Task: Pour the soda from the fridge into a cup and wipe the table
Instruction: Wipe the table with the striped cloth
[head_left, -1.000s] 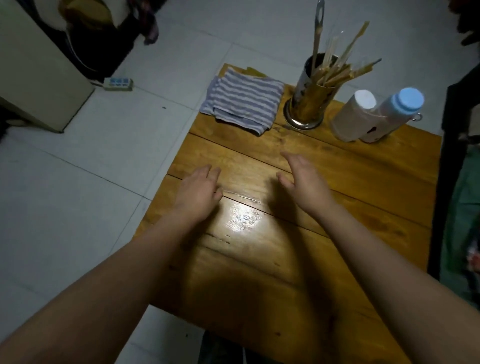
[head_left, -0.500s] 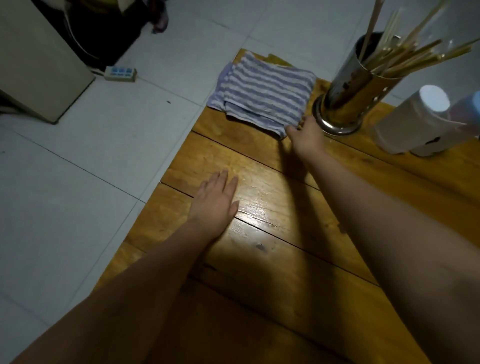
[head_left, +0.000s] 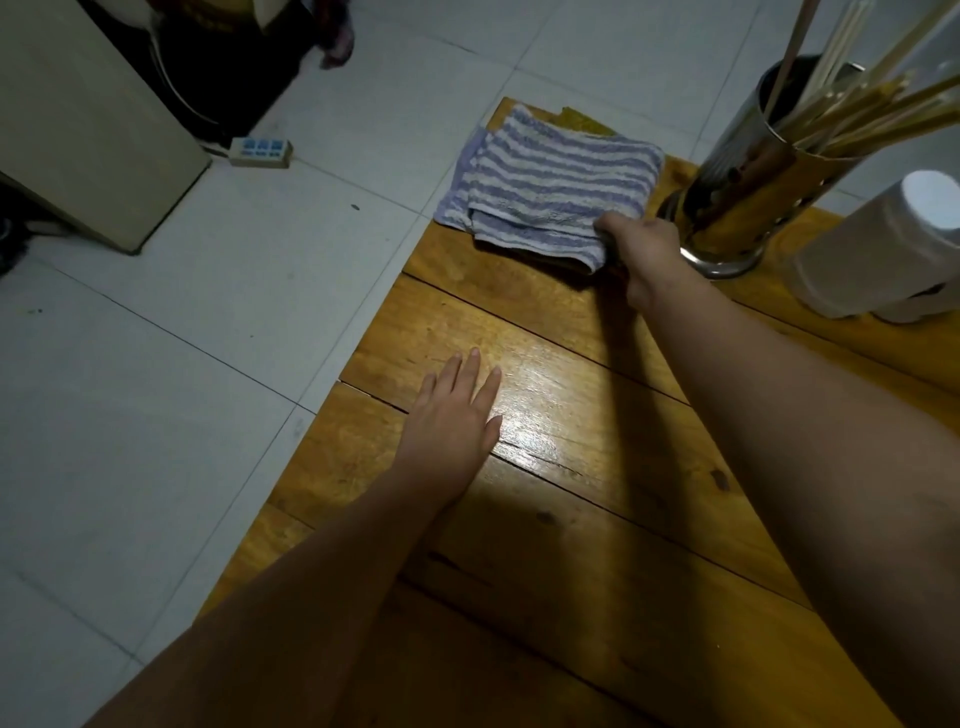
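Pale tiled floor takes up the whole left side, and a plank wooden table cuts in diagonally from the bottom toward the top right, so its long left edge runs right along open floor. The striped cloth is folded at the table's far corner, with its left part hanging a bit past the edge over the tiles. The right hand has its fingers curled round the cloth's near right corner, pinching it, and that corner looks slightly lifted off the wood. Just beside that hand on the right is a shiny metal utensil holder full of chopsticks, pretty tight there, hardly any gap between knuckles and the holder's base. Further right a white bottle stands at the frame edge, with something behind it I can't make out. The left hand lies flat on the planks near the left edge, fingers straight and a bit spread, holding nothing. Between the two hands and toward the camera it's just bare wood with a glare patch. On the floor there's a power strip next to a beige cabinet. No readable writing or labels anywhere, too dim and blurry
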